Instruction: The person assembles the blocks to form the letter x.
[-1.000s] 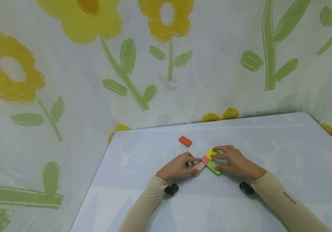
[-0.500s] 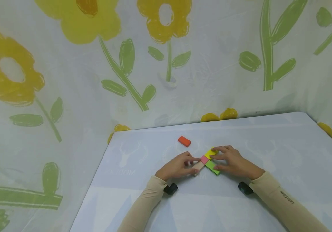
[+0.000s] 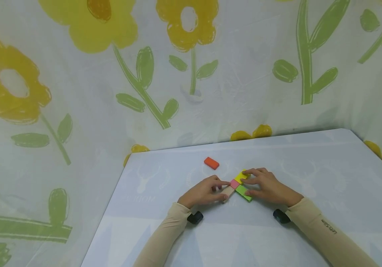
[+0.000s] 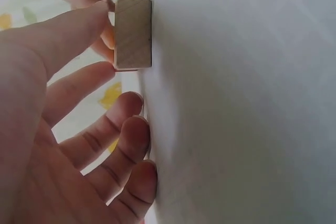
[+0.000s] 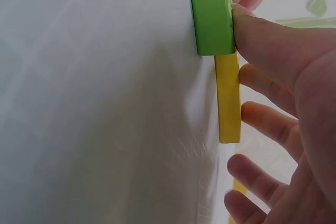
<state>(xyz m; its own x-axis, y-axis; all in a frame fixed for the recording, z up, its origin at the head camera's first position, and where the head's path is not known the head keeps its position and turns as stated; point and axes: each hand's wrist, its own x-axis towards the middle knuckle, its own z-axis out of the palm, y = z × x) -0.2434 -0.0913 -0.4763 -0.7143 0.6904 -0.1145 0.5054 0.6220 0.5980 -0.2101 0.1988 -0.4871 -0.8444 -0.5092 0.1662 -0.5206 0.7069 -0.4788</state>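
Observation:
Four flat blocks lie together on the white table [image 3: 311, 163]: a yellow block [image 3: 242, 177], a pink block [image 3: 234, 184], a green block [image 3: 243, 192] and a bare wood block [image 3: 228, 192]. My left hand [image 3: 220, 187] rests by the wood block [image 4: 133, 34], with its fingers [image 4: 79, 30] touching the block's side and one fingertip reaching the pink block. My right hand [image 3: 249, 185] lies on the other side. Its thumb [image 5: 262, 40] presses the green block [image 5: 212, 17], and its fingers lie along the yellow block [image 5: 229, 98]. Both hands keep their fingers nearly straight.
An orange block [image 3: 211, 162] lies alone on the table, a little beyond the left hand. A flower-print curtain [image 3: 191, 74] hangs close behind the table and round its left side. The table's right corner [image 3: 348, 130] is in view.

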